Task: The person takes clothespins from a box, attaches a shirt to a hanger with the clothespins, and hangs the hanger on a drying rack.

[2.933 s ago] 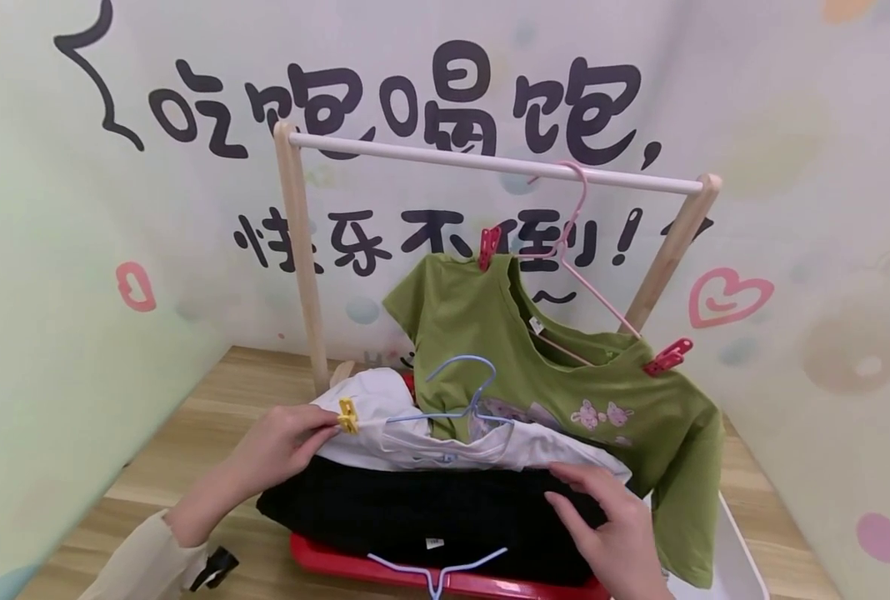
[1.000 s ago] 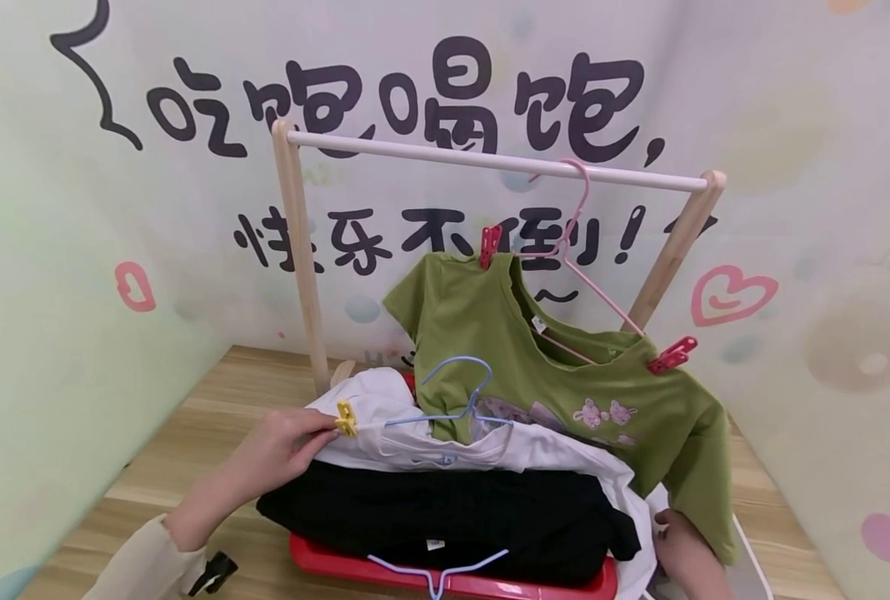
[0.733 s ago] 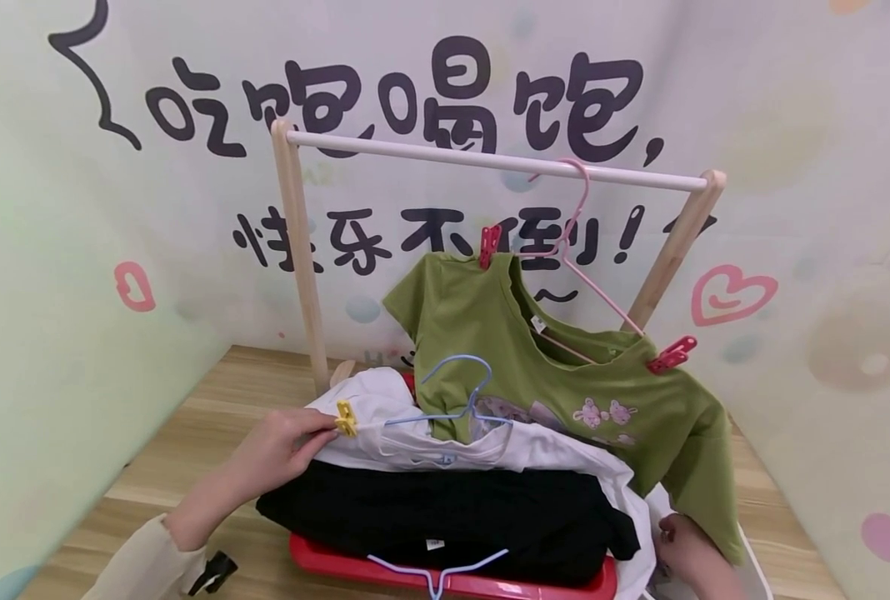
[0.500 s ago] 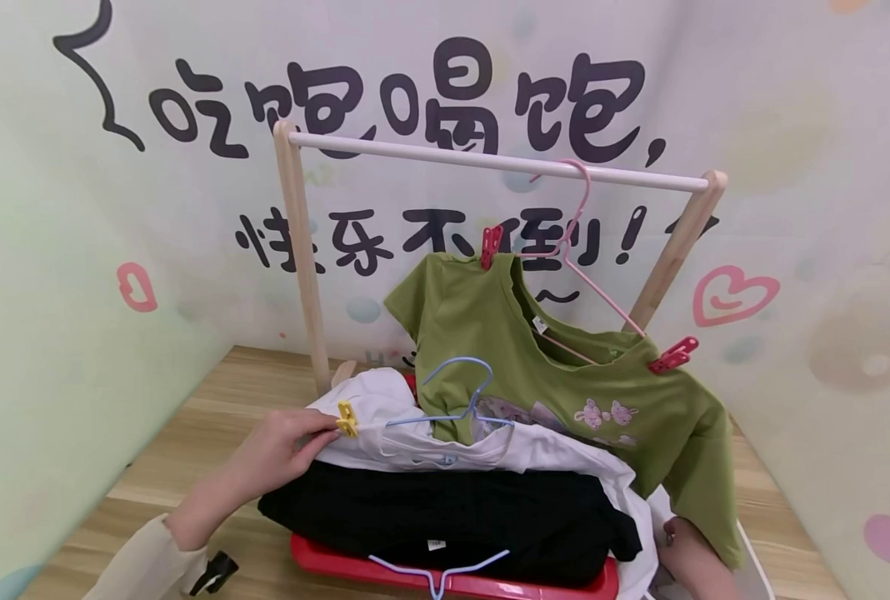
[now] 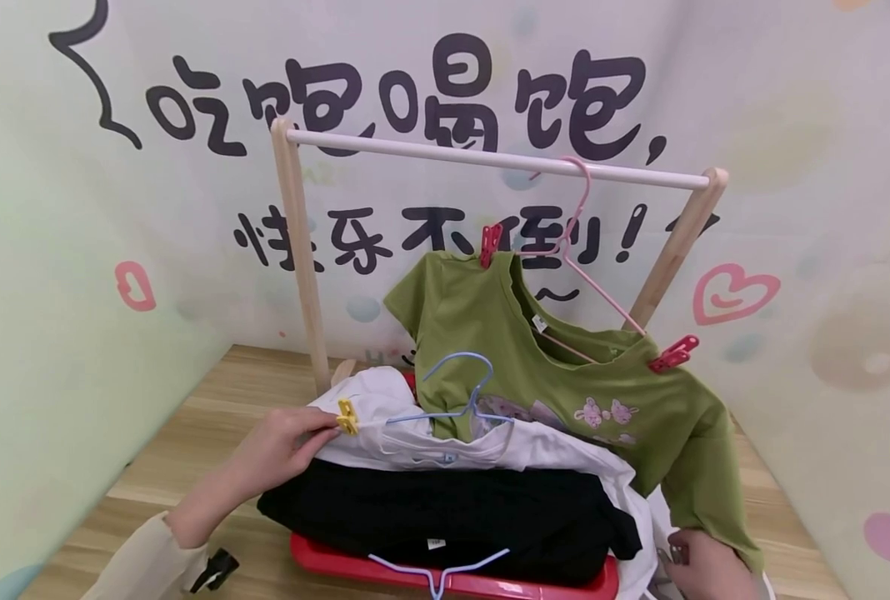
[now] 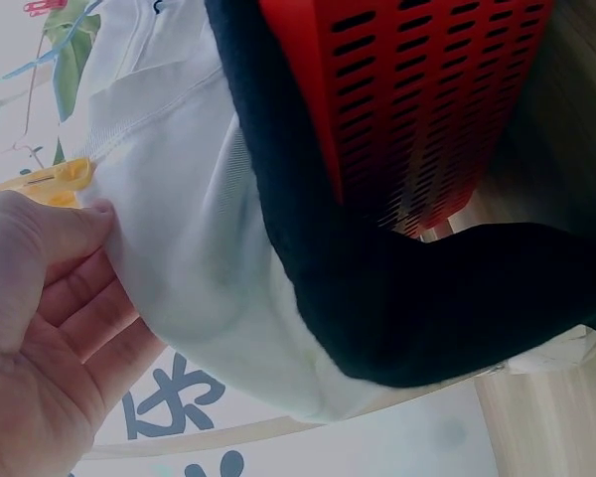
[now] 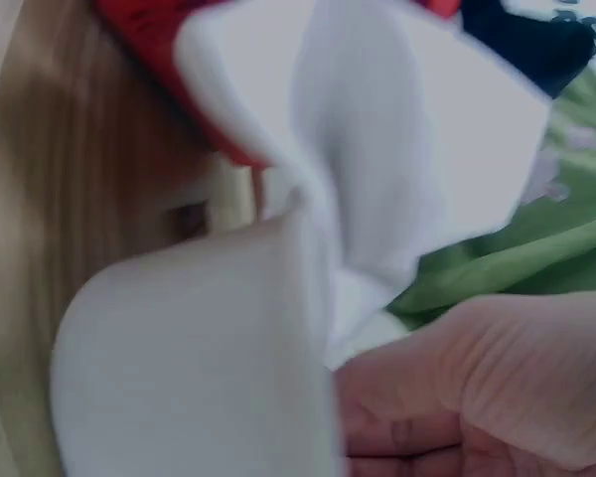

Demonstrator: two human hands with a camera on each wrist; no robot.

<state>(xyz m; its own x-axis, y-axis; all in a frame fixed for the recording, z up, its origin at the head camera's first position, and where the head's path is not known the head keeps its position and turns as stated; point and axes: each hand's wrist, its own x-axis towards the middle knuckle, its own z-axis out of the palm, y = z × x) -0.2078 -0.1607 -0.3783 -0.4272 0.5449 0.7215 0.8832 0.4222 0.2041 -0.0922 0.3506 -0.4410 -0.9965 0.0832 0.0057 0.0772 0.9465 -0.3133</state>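
Note:
My left hand pinches the white shirt at its shoulder between thumb and fingers, right beside a yellow clothespin clipped there. A blue hanger sits in the shirt's neckline. At the lower right, my right hand is at the white bin, partly under the sleeve of a green shirt. In the right wrist view its fingers curl behind the bin's rim, and their tips are hidden; I cannot tell whether they hold anything.
The green shirt hangs by a pink hanger with two red clothespins from a wooden rack with a white bar. A folded black garment lies over a red basket. Another blue hanger is at the front.
My right hand has moved from the black garment rightward to the white bin, and lately has risen slightly, pushing the green sleeve right. My left hand keeps its pinch beside the yellow clothespin.

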